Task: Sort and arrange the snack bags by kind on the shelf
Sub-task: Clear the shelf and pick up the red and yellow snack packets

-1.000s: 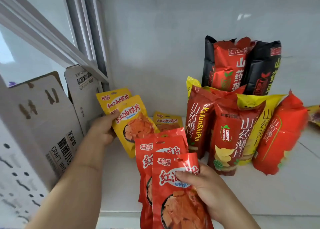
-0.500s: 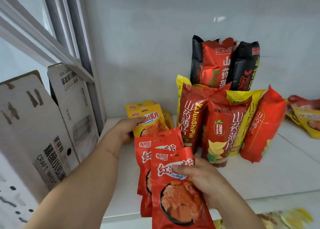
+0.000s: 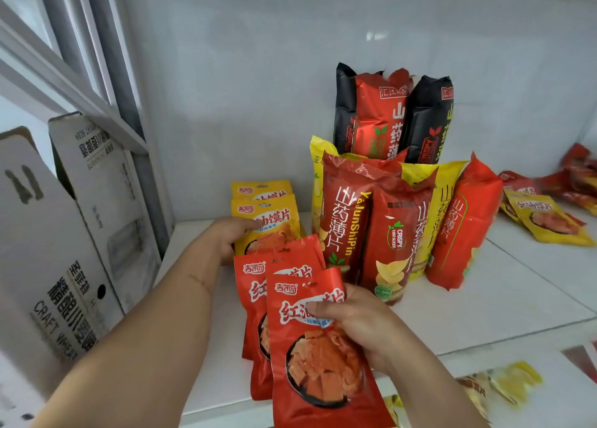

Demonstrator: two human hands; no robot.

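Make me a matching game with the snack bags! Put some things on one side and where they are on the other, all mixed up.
Things:
1. flat red snack pouches
2. flat yellow snack pouches
3. tall black crisp bags
4. printed cardboard box

Places:
A. standing at the back, above the other tall bags
B. held by the right hand
C. far left, beside the shelf
D. under the left hand, near the wall

Pairs: 1-B, 2-D, 3-A, 4-C

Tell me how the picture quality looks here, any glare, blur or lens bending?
Head view: soft, even daylight; a small bright reflection on the white back wall; foil sheen on the tall yam chip bags; the window frame and cardboard box bow from the wide-angle lens; the loose bags at the far right and the bottom corner smear.
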